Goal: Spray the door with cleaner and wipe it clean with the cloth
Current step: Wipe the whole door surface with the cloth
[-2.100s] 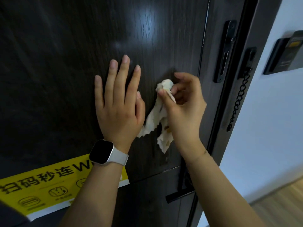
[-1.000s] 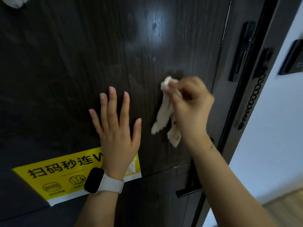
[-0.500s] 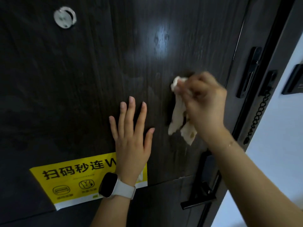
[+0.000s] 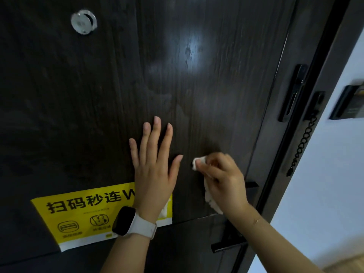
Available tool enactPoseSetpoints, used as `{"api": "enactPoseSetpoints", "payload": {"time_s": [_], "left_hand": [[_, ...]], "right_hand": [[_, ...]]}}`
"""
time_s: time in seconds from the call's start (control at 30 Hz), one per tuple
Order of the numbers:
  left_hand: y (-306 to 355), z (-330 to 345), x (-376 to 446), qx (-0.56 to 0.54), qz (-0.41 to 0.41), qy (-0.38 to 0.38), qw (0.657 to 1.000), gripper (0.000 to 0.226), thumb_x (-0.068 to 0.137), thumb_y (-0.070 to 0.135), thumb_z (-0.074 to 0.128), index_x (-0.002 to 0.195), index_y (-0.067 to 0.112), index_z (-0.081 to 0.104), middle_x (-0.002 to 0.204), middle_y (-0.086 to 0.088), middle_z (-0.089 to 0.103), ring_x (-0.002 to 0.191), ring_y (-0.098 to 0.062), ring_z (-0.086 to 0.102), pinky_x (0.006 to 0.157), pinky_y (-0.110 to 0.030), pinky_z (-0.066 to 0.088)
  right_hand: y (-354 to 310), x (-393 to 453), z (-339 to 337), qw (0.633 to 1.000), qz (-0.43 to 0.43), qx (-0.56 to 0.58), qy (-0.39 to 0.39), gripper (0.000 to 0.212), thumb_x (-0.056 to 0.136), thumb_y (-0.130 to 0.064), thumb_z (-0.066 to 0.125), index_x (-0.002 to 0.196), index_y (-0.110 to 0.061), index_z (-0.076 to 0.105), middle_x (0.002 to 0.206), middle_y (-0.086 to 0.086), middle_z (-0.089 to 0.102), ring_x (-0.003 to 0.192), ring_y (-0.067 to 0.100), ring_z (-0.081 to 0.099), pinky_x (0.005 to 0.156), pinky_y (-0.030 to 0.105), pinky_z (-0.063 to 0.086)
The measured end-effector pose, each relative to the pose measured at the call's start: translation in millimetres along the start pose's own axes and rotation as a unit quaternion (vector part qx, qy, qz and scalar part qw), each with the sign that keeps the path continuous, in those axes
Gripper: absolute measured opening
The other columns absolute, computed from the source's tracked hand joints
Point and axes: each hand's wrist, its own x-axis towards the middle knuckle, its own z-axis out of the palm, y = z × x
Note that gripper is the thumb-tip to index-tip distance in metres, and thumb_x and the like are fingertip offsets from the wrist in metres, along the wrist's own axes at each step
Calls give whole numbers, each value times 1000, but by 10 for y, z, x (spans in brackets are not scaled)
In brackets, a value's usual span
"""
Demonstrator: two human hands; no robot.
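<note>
A dark wood-grain door (image 4: 177, 75) fills the view, with faint wet streaks and a glare patch near its upper middle. My left hand (image 4: 153, 170) lies flat on the door with fingers straight and spread, a white-strapped watch on its wrist. Just to its right, my right hand (image 4: 222, 180) pinches a crumpled white cloth (image 4: 199, 162) against the door, the cloth's tail hanging below the palm. No spray bottle is in view.
A yellow sticker (image 4: 88, 213) sits low on the door, a round peephole (image 4: 83, 21) at upper left. Black handle plates (image 4: 293, 93), a door chain (image 4: 301, 144) and a lever handle (image 4: 228, 245) line the right edge. A wall panel (image 4: 348, 101) hangs on the white wall.
My right hand has slid the cloth downward on the door, closer to my left thumb. The view has tilted up, bringing the peephole into sight. My left hand stays flat on the door.
</note>
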Motion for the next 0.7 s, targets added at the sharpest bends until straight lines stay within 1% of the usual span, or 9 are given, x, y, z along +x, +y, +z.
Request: {"api": "enactPoseSetpoints", "payload": {"time_s": [0.1,0.17,0.23,0.3,0.33,0.4,0.5,0.63,0.7], "left_hand": [[68,-28,-66,-27,-48,37,998,67,93,24,67,151,16,35,164,-8,9,153,-23,0,124,-45,0],[155,-31,-182,-48,-86,53,994,72,87,20,75,149,15,40,164,-12,8,153,-26,-1,124,-46,1],[232,18,-313,-38,-78,18,996,81,82,22,78,151,16,36,164,-11,5,153,-28,-1,124,-45,-1],[267,108,-423,-11,-67,-33,997,92,79,30,80,154,20,28,165,-10,-2,153,-29,-5,123,-45,-5],[268,149,-457,5,-65,-50,997,97,78,35,80,155,21,24,165,-11,-5,152,-30,-8,123,-47,-7],[247,215,-484,33,-59,-61,996,104,75,41,81,156,23,18,164,-10,-13,151,-30,-13,122,-47,-11],[201,265,-486,43,-52,-60,996,109,73,45,81,156,24,14,163,-6,-21,151,-29,-18,120,-44,-17],[181,276,-490,37,-53,-66,996,105,77,47,76,157,25,12,162,-3,-24,150,-27,-21,120,-44,-18],[176,269,-504,38,-49,-69,996,99,83,48,74,157,25,11,162,-3,-25,150,-28,-21,120,-45,-18]], "right_hand": [[107,-155,-72,999,34,-12,-9,24,81,0,78,100,-16,78,92,-1,62,82,16,59,65,28,50],[228,-84,-226,997,71,-12,13,14,82,-2,77,91,-14,78,92,-1,61,84,18,60,70,24,48],[349,57,-396,991,121,-6,50,6,84,-4,75,81,-9,76,89,-4,57,84,18,60,74,17,44],[391,128,-463,983,159,7,88,8,85,-5,74,77,-5,72,90,-8,52,84,14,59,77,9,40],[385,110,-440,981,166,15,103,8,86,-5,74,78,-4,72,91,-9,50,84,14,58,77,9,40],[326,-25,-298,977,173,28,120,8,86,-5,72,79,-2,71,90,-4,52,82,20,58,73,18,44],[226,-505,29,983,165,33,80,8,84,-1,74,80,-6,70,87,1,54,77,22,57,65,31,48],[11,-1119,355,986,160,38,-30,31,75,8,77,97,-14,72,97,-4,54,86,17,56,73,20,46],[6,-1121,340,984,167,53,-28,29,76,7,77,95,-14,73,96,-5,55,86,15,57,73,20,46]]}}
